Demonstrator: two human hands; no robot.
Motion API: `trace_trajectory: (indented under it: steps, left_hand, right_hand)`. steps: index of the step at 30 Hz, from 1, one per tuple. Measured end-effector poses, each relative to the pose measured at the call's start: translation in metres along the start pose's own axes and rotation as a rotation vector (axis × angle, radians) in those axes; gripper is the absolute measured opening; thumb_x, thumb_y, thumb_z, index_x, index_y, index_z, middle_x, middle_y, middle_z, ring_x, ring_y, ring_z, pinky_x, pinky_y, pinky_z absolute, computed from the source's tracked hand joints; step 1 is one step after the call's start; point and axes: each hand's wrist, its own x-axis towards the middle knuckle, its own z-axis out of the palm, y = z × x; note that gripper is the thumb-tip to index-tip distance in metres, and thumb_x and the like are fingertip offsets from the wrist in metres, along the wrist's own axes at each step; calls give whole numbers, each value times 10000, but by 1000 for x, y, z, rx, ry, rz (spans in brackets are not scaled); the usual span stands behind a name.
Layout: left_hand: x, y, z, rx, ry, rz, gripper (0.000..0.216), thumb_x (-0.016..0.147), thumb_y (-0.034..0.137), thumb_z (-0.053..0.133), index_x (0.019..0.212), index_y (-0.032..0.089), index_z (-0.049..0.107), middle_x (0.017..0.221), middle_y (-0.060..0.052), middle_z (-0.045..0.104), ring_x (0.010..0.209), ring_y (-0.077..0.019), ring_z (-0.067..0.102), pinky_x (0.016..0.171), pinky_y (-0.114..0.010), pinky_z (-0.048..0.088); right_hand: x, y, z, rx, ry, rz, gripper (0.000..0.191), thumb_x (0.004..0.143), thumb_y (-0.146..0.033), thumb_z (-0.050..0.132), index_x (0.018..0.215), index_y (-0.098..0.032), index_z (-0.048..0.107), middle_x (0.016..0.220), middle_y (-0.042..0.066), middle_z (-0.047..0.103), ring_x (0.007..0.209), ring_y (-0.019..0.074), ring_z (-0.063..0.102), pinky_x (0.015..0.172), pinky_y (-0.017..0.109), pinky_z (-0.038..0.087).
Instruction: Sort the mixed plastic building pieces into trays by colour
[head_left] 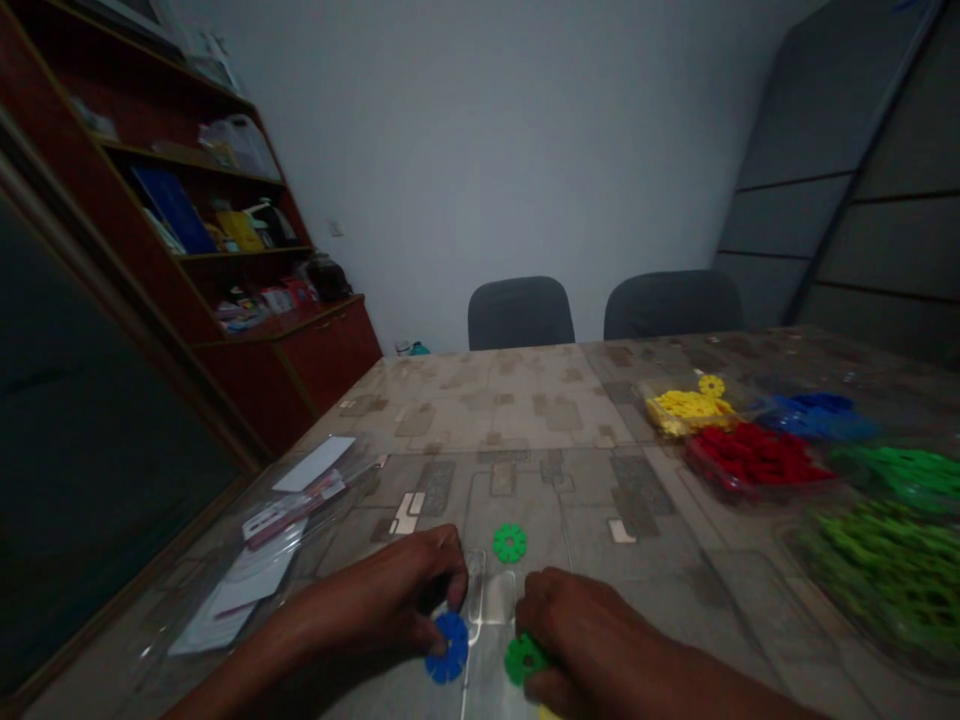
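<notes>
My left hand (pixel 427 580) pinches a blue notched plastic disc (pixel 448 650) between thumb and fingers, just above the table near its front edge. To its right, my right hand (pixel 570 630) has its fingers closed on a green notched disc (pixel 523 660). The two discs are apart, with a narrow gap between them. A sliver of a yellow piece (pixel 547 713) shows below my right hand at the bottom edge, mostly hidden. Beyond both hands, another green notched disc (pixel 510 543) lies flat on the patterned tablecloth.
On the right stand clear containers of yellow pieces (pixel 690 408), red pieces (pixel 754 455), blue pieces (pixel 817 412), green pieces (pixel 915 470) and light green pieces (pixel 892 570). Plastic-wrapped papers (pixel 259 570) lie at left. Two chairs (pixel 521 312) stand behind the table.
</notes>
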Motion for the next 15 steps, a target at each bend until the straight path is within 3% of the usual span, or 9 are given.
trace_trajectory:
  steps: [3,6,9,15]
  left_hand:
    - [2,-3,3,-36,15,8,213,709,147,728,864,216,599,942,28,573,861,-170,535,718,-245,383]
    - [6,-4,4,-39,14,-15,160,731,168,685,851,210,588,895,28,571,825,-168,535,683,-244,371]
    - [9,0,5,-48,43,-35,147,726,145,643,843,202,574,861,25,565,808,-169,534,669,-242,368]
    - [16,2,14,-13,145,10,151,751,128,606,879,205,586,870,26,583,803,-161,542,685,-243,373]
  right_hand:
    - [-2,10,-16,105,17,70,30,816,-190,643,841,-174,648,885,44,669,792,166,599,682,254,408]
    - [-3,23,-28,146,53,62,95,843,-183,569,758,-176,610,809,13,639,753,143,579,655,243,382]
    - [-7,30,-34,224,-6,62,84,825,-155,552,775,-178,615,795,0,637,749,132,585,649,227,378]
    - [-7,37,-18,136,-3,131,171,770,-215,634,940,-212,615,918,33,667,849,193,606,696,269,380]
